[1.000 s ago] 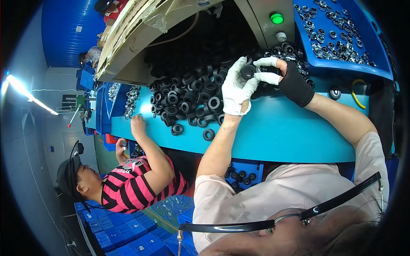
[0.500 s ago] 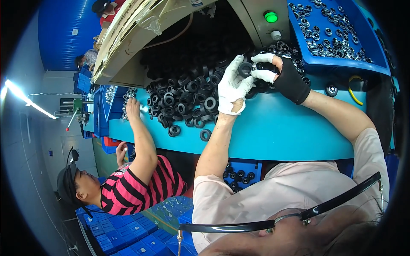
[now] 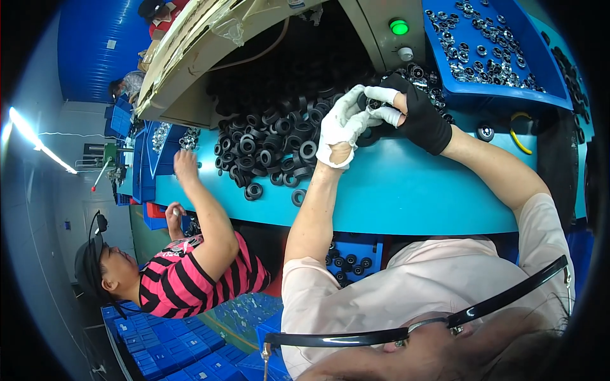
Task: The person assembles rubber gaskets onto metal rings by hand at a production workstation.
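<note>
My left hand (image 3: 343, 130), in a white glove, has its thumb and fingers closed around a small black rubber tyre (image 3: 362, 101). Pressed against it is a shiny wheel hub (image 3: 373, 104), pinched by my right hand (image 3: 419, 117), which wears a black fingerless glove with white finger covers. The fingers partly hide both parts, so how far the hub sits in the tyre cannot be told. Left of my hands, a heap of black tyres (image 3: 267, 152) spreads over the turquoise table (image 3: 400, 197). Behind my right hand lies a pile of chrome hubs (image 3: 419, 75).
A blue tray (image 3: 508, 95) of chrome hubs stands at the far right. Near it lie a finished-looking wheel (image 3: 485, 133) and a yellow curved handle (image 3: 521, 134). A beige machine housing with a green lamp (image 3: 399, 27) rises behind. At left, a co-worker in a striped shirt (image 3: 197, 273) reaches over the table.
My hands have drawn closer together, bringing the hub against the tyre. The whole view has shifted slightly. The co-worker's raised hand has pulled back from the hubs.
</note>
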{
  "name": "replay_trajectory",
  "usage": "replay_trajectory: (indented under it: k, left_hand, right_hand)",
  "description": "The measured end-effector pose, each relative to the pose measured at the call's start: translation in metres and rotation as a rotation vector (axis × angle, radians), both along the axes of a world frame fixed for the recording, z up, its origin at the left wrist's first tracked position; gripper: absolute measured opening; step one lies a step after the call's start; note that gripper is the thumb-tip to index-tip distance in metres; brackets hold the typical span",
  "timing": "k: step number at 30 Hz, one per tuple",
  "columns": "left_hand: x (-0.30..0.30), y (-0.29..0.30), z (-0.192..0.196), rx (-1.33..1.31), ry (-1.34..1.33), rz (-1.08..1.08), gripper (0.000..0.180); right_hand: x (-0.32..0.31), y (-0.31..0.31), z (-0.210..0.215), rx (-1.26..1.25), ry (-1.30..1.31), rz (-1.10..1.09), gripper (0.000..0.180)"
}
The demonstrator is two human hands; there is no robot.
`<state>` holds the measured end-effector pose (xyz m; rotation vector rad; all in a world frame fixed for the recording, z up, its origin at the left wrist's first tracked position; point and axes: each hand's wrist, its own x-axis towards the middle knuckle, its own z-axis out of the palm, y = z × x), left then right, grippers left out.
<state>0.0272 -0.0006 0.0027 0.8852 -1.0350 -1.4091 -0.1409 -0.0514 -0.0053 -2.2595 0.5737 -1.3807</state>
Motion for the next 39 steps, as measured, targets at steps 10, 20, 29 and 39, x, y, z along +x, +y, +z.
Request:
replay_trajectory:
  k: [10,20,29,39]
  left_hand:
    - [-0.014,-0.001,-0.008,-0.082,-0.145,0.128,0.04]
    - [-0.019,0.005,-0.015,-0.229,-0.248,0.225,0.024]
    - [-0.014,0.002,-0.013,-0.164,-0.236,0.262,0.019]
    - [-0.017,0.005,-0.014,-0.025,-0.128,0.209,0.027]
  right_hand:
    - [0.003,0.007,0.004,0.171,-0.003,0.011,0.049]
    - [0.001,0.001,-0.003,0.256,0.048,0.03,0.031]
    - [0.001,0.0,0.003,0.342,0.06,0.154,0.033]
    - [0.002,-0.01,-0.005,0.384,0.081,0.099,0.02]
